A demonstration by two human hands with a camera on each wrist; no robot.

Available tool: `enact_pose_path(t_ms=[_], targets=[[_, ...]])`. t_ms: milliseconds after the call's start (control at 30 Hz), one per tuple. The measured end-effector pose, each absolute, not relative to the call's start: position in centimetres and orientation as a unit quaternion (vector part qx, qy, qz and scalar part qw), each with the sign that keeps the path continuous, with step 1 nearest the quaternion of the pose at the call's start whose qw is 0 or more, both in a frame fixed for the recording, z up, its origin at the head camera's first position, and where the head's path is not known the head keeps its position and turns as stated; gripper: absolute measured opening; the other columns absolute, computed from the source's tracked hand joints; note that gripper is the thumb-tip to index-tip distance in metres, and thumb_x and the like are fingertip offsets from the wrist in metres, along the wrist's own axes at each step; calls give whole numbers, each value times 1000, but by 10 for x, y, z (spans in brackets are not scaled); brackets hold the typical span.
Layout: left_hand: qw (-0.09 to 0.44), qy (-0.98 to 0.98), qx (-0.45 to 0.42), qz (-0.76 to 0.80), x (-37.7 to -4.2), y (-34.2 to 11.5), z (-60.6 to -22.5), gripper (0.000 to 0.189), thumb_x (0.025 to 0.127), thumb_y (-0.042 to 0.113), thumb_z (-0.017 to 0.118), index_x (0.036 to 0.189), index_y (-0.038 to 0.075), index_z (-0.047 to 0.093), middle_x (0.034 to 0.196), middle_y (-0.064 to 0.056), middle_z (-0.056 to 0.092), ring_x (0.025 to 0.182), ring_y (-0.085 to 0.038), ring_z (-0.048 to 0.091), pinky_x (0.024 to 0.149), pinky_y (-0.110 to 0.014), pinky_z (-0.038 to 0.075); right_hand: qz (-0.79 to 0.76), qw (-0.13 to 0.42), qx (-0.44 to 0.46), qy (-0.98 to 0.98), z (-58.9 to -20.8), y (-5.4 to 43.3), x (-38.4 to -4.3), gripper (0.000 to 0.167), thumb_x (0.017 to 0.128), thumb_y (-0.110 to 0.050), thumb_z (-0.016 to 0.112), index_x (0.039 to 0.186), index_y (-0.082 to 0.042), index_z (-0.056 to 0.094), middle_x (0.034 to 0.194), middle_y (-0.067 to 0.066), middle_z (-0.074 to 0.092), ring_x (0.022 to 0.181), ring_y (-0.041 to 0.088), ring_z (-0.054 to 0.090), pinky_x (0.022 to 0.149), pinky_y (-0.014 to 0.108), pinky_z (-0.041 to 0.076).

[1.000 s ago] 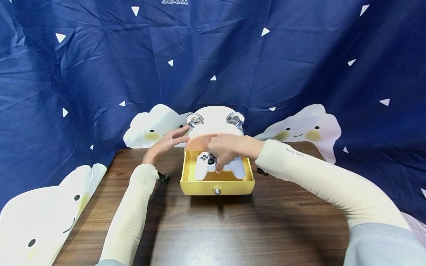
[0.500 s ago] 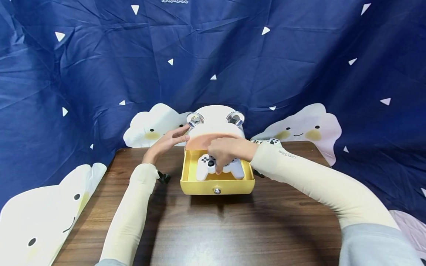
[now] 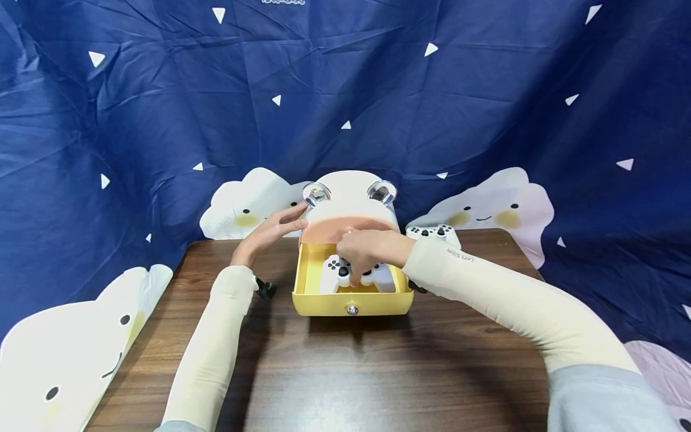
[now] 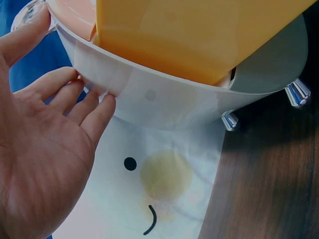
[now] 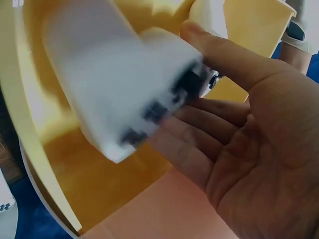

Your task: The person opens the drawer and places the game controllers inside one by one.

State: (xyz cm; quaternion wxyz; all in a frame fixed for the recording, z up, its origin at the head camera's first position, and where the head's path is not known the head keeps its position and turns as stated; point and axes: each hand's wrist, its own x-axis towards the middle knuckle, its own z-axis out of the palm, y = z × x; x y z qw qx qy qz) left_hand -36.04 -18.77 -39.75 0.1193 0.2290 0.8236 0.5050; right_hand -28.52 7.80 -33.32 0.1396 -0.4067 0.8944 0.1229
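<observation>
In the head view, a white game controller (image 3: 330, 279) lies within the yellow drawer (image 3: 318, 305), partly hidden by my right hand (image 3: 367, 247). The right wrist view shows the thumb (image 5: 224, 50) on one side of the controller's middle and the fingers on the other, gripping it. The drawer is pulled out from a white box (image 3: 351, 187) with round chrome eyes and a peach-coloured front. My left hand (image 3: 270, 233) rests on the box's left side with fairly straight fingers; the left wrist view shows its fingertips (image 4: 107, 99) against the white wall.
A second white controller (image 3: 452, 237) lies on the brown wooden table (image 3: 345, 372), right of the box. A silver knob (image 3: 352, 310) sticks out of the drawer front. Behind hangs a blue cloth (image 3: 345, 78) with white triangles and cloud shapes.
My right hand has lowered slightly with the controller, which sits deeper in the drawer. My right sleeve shifted left and down, uncovering the second controller. The left hand has stayed in place.
</observation>
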Motion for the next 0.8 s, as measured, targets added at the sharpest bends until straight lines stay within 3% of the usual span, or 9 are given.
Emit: enact_pose_path(t_ms=[467, 800], targets=[[115, 821, 237, 507, -359, -187, -397, 72, 106, 42, 63, 169, 20, 35, 178, -2, 26, 165, -27, 22, 134, -55, 21, 103, 151, -396, 900, -333, 79, -285, 23, 85, -35, 90, 95, -18, 77, 96, -1, 70, 97, 18, 58, 89, 33, 54], [112, 825, 237, 500, -361, -188, -399, 73, 105, 43, 63, 169, 21, 34, 177, -1, 27, 165, -27, 22, 134, -54, 22, 93, 131, -418, 894, -326, 87, -279, 17, 90, -29, 85, 90, -17, 73, 88, -3, 62, 89, 17, 55, 79, 32, 51]])
